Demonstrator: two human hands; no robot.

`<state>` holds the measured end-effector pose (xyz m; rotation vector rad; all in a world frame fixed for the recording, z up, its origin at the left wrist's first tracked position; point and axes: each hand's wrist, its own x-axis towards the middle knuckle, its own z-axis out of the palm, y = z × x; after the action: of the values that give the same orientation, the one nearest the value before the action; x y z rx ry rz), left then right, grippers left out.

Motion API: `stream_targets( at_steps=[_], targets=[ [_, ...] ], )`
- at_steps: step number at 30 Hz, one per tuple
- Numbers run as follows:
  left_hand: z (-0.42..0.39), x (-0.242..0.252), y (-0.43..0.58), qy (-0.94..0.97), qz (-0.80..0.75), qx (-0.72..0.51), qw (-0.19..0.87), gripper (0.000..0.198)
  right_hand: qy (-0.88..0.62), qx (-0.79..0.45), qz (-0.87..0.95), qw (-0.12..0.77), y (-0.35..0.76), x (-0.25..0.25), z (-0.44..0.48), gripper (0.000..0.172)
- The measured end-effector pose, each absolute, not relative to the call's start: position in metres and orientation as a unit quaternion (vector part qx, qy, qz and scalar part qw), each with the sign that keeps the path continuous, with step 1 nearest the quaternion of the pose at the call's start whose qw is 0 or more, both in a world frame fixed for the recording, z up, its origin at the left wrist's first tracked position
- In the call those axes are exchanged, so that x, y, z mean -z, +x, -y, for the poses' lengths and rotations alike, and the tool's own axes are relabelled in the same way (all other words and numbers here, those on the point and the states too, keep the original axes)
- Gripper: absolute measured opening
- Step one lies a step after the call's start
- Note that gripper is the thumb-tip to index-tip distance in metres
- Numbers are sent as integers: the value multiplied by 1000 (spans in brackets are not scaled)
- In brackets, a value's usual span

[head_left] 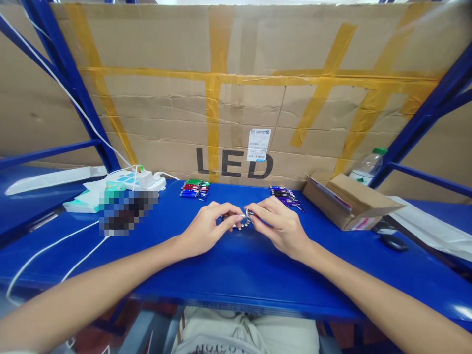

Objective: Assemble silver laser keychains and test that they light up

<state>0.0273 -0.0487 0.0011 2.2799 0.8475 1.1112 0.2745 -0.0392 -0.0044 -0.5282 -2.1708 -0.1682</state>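
My left hand (211, 226) and my right hand (277, 222) meet over the middle of the blue table (236, 275), fingers curled and pinched together. Between the fingertips they hold a small dark keychain flashlight with a metal ring (244, 220); most of it is hidden by my fingers. Behind my left hand lies a pile of several small flashlights (195, 189) in green, red and blue. Behind my right hand lies a second pile of purple and dark flashlights (285, 196).
An open cardboard box (344, 201) stands at the right, a plastic bottle (367, 167) behind it. A white power strip (138, 179) with cables and a blurred object (123, 211) sit at the left. Taped cardboard marked LED (236, 108) walls the back. Blue shelf posts flank both sides.
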Motion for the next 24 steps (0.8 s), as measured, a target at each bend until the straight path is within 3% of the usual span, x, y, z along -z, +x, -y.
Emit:
stream_targets(
  at_steps=[12,19,24],
  targets=[
    [44,-4,27,816,-338,-422,205,21,-254,3,871,421,268,6,41,24],
    [38,2,26,816,-366,-393,214,30,-302,-44,875,375,265,12,37,25],
    [37,3,25,808,-380,-376,249,35,-312,-63,862,394,266,13,35,21]
  ],
)
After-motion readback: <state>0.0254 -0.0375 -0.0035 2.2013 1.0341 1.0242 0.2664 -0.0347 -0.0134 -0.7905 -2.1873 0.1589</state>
